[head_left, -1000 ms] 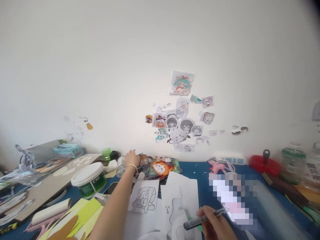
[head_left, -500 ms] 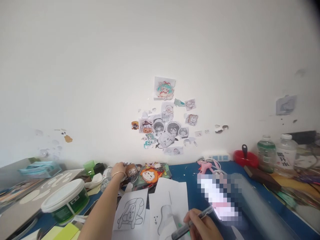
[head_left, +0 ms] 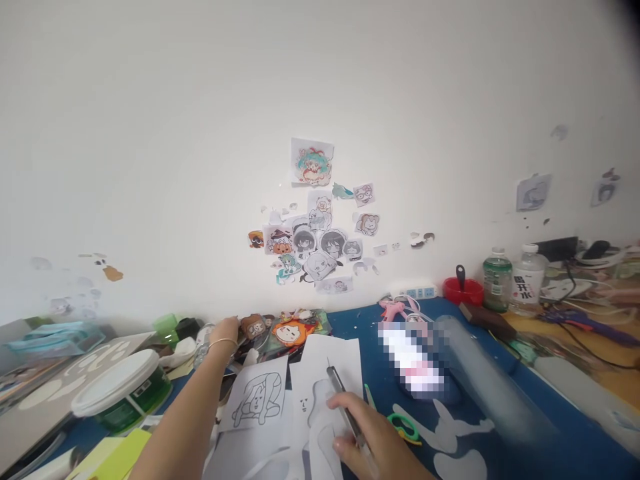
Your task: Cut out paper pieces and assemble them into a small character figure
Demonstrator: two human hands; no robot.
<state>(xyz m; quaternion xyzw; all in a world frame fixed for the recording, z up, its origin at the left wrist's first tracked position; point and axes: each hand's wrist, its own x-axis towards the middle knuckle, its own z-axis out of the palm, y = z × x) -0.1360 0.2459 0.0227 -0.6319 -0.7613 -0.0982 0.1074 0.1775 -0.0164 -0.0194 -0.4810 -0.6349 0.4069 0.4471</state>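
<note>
My right hand (head_left: 373, 433) is closed around a grey pen (head_left: 346, 400) with a see-through barrel, slanted over white paper sheets (head_left: 345, 353). The sheet beneath it bears a small drawn face and a grey shape. To its left lies a line drawing (head_left: 257, 400) of a figure. My left hand (head_left: 225, 331) reaches to the back of the desk, beside a plastic bottle (head_left: 203, 341) and coloured cartoon cutouts (head_left: 290, 332). Its fingers are mostly hidden. Scissors with green and yellow handles (head_left: 404, 427) lie right of my right hand.
A white-lidded green tub (head_left: 120, 383) stands at left by yellow sticky notes (head_left: 117, 457). On the right are a lit, blurred-out screen (head_left: 413, 363), white paper cutouts (head_left: 447, 430), a pink glue gun (head_left: 393, 310), a red bowl (head_left: 463, 292) and two bottles. Drawings cover the wall ahead.
The pen has swung from lying low across the paper to pointing up and away, as my right hand moved left. My left hand stays at the back. The view turned right and down.
</note>
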